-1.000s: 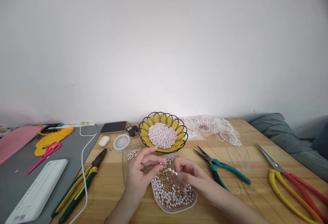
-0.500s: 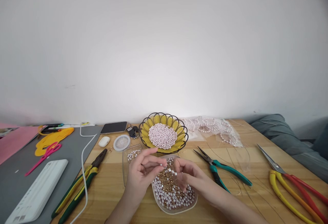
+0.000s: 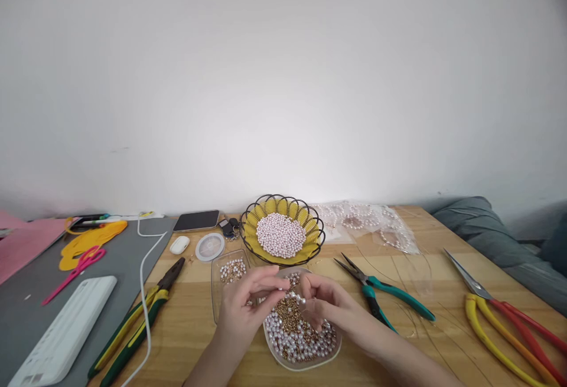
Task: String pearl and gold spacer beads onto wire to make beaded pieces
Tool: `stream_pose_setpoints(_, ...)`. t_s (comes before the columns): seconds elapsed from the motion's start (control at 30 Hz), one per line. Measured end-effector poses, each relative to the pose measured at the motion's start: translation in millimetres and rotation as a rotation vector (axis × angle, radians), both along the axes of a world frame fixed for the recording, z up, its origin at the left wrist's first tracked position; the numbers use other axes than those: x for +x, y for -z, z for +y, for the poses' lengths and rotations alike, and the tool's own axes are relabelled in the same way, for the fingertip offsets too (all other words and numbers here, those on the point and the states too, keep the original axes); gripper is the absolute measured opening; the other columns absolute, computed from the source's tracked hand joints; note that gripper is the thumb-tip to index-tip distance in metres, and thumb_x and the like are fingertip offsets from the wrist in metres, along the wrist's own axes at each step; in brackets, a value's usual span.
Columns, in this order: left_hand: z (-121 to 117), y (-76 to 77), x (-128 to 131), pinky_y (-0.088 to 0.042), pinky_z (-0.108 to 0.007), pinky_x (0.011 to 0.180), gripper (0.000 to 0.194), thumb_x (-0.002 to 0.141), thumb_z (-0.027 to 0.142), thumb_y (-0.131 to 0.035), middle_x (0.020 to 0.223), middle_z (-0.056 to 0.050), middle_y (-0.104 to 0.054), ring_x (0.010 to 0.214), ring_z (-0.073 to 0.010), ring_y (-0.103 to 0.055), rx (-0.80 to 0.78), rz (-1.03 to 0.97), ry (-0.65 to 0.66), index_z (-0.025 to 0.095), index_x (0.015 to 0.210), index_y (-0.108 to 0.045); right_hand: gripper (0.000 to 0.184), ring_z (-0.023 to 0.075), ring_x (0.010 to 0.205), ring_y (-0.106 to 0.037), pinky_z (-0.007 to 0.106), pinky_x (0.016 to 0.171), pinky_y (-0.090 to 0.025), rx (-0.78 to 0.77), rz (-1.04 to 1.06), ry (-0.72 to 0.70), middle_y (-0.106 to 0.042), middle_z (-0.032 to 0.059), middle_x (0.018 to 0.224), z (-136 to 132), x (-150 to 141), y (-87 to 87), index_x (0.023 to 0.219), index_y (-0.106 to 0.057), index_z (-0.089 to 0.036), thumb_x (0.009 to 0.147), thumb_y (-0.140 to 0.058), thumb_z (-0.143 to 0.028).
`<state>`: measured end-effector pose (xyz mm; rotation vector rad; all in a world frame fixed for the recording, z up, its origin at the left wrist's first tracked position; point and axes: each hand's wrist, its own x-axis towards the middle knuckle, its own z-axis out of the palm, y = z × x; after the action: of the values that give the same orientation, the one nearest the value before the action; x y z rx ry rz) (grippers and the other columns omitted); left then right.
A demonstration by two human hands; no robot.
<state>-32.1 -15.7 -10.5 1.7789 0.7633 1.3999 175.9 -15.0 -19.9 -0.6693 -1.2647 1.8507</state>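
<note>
From the head view we see both hands meeting over the clear bead tray (image 3: 333,348): the left hand (image 3: 241,310) pinches one pearl (image 3: 283,283), the right hand (image 3: 330,304) grips a short beaded strand (image 3: 300,298). Teal pliers (image 3: 381,295) lie just right; bare tabletop (image 3: 195,328) opens left.

L hand (image 3: 243,307) & R hand (image 3: 328,304) are pinching a short bead strand (image 3: 296,296) over a clear dish (image 3: 334,348) of pearl/gold beads. Wire basket (image 3: 319,234) w/ pearls is sitting just behind; teal pliers (image 3: 390,293) are lying to the right.
</note>
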Motion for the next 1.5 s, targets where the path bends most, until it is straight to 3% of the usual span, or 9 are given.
stream_pose_setpoints(0.13, 2.7, -3.0, 1.9, -0.066, -0.021, 0.079, 0.039, 0.09, 0.011, -0.074, 0.094, -0.004, -0.084, 0.081, -0.0177, -0.082, 0.19, 0.075, -0.035, 0.025, 0.126, -0.068, 0.03, 0.0088, 0.052, -0.04, 0.022, 0.053, -0.03, 0.008, 0.012, 0.0, -0.049, -0.0082, 0.059, -0.2, 0.0, 1.5, 0.076, -0.05, -0.02, 0.084, -0.073, -0.038)
stream_pose_setpoints(0.33, 3.8, -9.8, 2.6, -0.065, -0.022, 0.084, 0.041, 0.088, 0.01, -0.076, 0.093, -0.003, -0.085, 0.078, -0.017, -0.082, 0.276, 0.13, -0.085, 0.027, 0.125, -0.07, 0.029, 0.0088, 0.052, -0.041, 0.022, 0.054, -0.031, 0.022, 0.011, -0.003, -0.048, -0.0084, 0.059, 0.2, 0.9, 2.6, 0.076, -0.05, -0.02, 0.086, -0.072, -0.037)
stream_pose_setpoints(0.53, 2.1, -3.7, -0.8, -0.067, -0.021, 0.077, 0.051, 0.083, 0.005, -0.079, 0.097, 0.001, -0.084, 0.083, -0.0181, -0.082, 0.093, 0.047, -0.02, 0.033, 0.125, -0.07, 0.031, 0.009, 0.052, -0.041, 0.022, 0.054, -0.031, 0.022, 0.021, -0.008, -0.049, -0.0081, 0.06, 0.3, 1.5, 5.4, 0.077, -0.05, -0.021, 0.086, -0.073, -0.039)
stream_pose_setpoints(0.77, -1.6, -3.5, -0.5, -0.066, -0.026, 0.085, 0.035, 0.088, 0.009, -0.075, 0.105, -0.001, -0.082, 0.093, -0.0207, -0.08, -0.139, -0.074, 0.049, 0.03, 0.115, -0.076, 0.034, 0.0092, 0.053, -0.04, 0.022, 0.054, -0.031, 0.025, 0.014, 0.002, -0.048, -0.0083, 0.06, 0.5, 1.2, 5.6, 0.076, -0.049, -0.021, 0.087, -0.073, -0.043)
stream_pose_setpoints(0.93, -1.4, -3.7, -1.5, -0.068, -0.027, 0.081, 0.034, 0.088, 0.013, -0.077, 0.103, -0.006, -0.082, 0.092, -0.0229, -0.08, -0.22, -0.155, 0.057, 0.026, 0.119, -0.074, 0.036, 0.0089, 0.052, -0.041, 0.023, 0.054, -0.031, 0.01, -0.001, 0.015, -0.05, -0.0077, 0.061, 1.6, 1.0, 4.7, 0.077, -0.051, -0.02, 0.085, -0.076, -0.045)
stream_pose_setpoints(1.23, -1.8, -6.3, -4.0, -0.068, -0.024, 0.07, 0.03, 0.079, 0.014, -0.084, 0.085, -0.003, -0.085, 0.077, -0.0203, -0.082, -0.266, -0.116, 0.0, 0.023, 0.106, -0.075, 0.037, 0.0087, 0.054, -0.042, 0.022, 0.055, -0.034, -0.002, -0.038, -0.024, -0.05, -0.0072, 0.064, -2.6, 0.3, -4.9, 0.079, -0.053, -0.02, 0.084, -0.077, -0.047)
stream_pose_setpoints(1.37, 0.9, -7.6, -3.8, -0.068, -0.029, 0.075, 0.018, 0.08, 0.022, -0.085, 0.088, -0.008, -0.084, 0.083, -0.0242, -0.082, -0.366, -0.103, -0.004, 0.018, 0.095, -0.076, 0.038, 0.0082, 0.054, -0.042, 0.022, 0.055, -0.034, 0.018, -0.061, -0.025, -0.051, -0.0067, 0.066, -1.3, 0.2, -2.8, 0.081, -0.054, -0.019, 0.085, -0.076, -0.049)
stream_pose_setpoints(1.5, 1.3, -7.9, -1.3, -0.068, -0.032, 0.08, 0.023, 0.079, 0.032, -0.086, 0.096, -0.011, -0.084, 0.086, -0.0259, -0.081, -0.457, -0.177, 0.056, 0.016, 0.094, -0.077, 0.039, 0.0086, 0.055, -0.043, 0.023, 0.056, -0.035, 0.013, -0.071, -0.015, -0.051, -0.0065, 0.067, -1.2, -0.2, -1.9, 0.081, -0.054, -0.019, 0.084, -0.077, -0.051)
